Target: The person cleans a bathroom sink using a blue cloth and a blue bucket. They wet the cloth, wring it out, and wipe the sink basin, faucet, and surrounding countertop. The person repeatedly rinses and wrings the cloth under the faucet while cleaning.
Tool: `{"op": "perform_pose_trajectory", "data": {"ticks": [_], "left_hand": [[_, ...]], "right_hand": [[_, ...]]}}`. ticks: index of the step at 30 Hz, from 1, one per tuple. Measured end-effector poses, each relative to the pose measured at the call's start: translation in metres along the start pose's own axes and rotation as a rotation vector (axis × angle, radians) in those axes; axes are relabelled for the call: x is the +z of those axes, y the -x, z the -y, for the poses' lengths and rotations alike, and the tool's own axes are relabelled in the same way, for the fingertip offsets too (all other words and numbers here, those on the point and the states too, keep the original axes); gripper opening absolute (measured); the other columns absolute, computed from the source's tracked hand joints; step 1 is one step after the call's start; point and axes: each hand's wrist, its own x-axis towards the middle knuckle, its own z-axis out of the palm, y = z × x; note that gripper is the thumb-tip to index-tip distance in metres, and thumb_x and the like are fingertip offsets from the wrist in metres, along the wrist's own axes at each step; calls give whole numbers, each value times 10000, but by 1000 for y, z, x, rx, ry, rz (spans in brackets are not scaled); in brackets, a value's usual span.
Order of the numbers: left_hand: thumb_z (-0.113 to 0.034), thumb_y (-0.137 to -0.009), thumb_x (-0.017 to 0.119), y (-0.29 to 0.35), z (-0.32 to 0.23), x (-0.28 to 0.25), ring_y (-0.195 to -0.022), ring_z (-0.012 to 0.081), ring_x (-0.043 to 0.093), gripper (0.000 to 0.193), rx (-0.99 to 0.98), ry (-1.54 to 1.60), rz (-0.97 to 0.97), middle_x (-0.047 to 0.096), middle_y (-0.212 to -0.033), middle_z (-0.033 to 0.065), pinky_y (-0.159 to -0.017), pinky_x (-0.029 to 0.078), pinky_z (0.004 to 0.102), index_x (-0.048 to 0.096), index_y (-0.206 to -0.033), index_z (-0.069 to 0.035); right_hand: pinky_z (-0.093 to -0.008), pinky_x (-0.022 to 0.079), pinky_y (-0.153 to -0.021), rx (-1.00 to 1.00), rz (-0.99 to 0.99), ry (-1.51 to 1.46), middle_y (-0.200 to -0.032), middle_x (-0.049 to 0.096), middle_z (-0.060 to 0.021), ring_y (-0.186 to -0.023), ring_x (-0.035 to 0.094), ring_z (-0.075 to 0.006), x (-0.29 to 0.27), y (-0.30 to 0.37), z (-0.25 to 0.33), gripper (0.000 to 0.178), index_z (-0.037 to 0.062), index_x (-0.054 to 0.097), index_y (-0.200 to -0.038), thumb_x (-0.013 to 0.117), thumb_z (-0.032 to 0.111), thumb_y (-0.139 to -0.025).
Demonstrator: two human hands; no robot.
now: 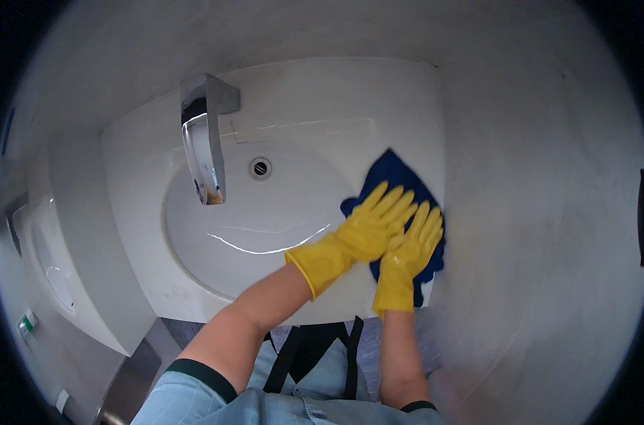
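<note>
A dark blue cloth lies spread on the right end of the white sink top, one corner reaching over the basin's rim. Both my hands wear yellow rubber gloves. My left hand rests flat on the cloth with fingers stretched out toward the upper right. Close against it, my right hand also presses flat on the cloth, fingers extended. The two hands touch and partly overlap. Cloth shows around the fingers and past the right hand's outer side; the rest of it is hidden beneath the gloves.
Left of my hands is the white oval basin with a round metal drain. A chrome faucet stands at the back left. A grey wall rises beside the sink's right edge. Another white sink appears at far left.
</note>
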Motion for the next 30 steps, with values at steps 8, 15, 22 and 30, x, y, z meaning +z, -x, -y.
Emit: {"op": "perform_pose_trajectory", "data": {"ticks": [8,15,22,30], "left_hand": [[-358,-1020,587,-61,116,-75,-1489,399,469,540,-226,-428,-211,545,-1588,207,-1289,248,575,633,-1483,-82],[-333,-1049,570,-10,147,-125,-1481,448,452,555,-579,-678,-356,508,-1599,252,-1288,247,573,580,-1524,-46],[-334,-1066,540,-2,137,-111,-1467,487,436,588,-662,-720,-439,487,-1585,317,-1276,263,565,549,-1513,47],[-493,-1035,517,-80,127,-62,-1510,496,379,735,-663,-685,-343,454,-1622,301,-1293,132,641,508,-1564,18]], "right_hand": [[-555,193,-1306,-298,-101,-67,-1679,425,-216,-1552,369,-409,35,-159,108,673,125,476,-1622,548,420,-1022],[-567,216,-1303,-672,-72,-170,-1629,483,-222,-1520,413,-411,62,-185,207,653,88,542,-1556,581,384,-976],[-496,240,-1321,-931,60,-388,-1644,483,-186,-1550,401,-364,70,-203,196,607,89,529,-1569,543,328,-1012],[-441,289,-1305,-906,111,-286,-1613,543,-118,-1510,472,-303,41,-252,115,566,141,563,-1557,536,300,-1014]]}}
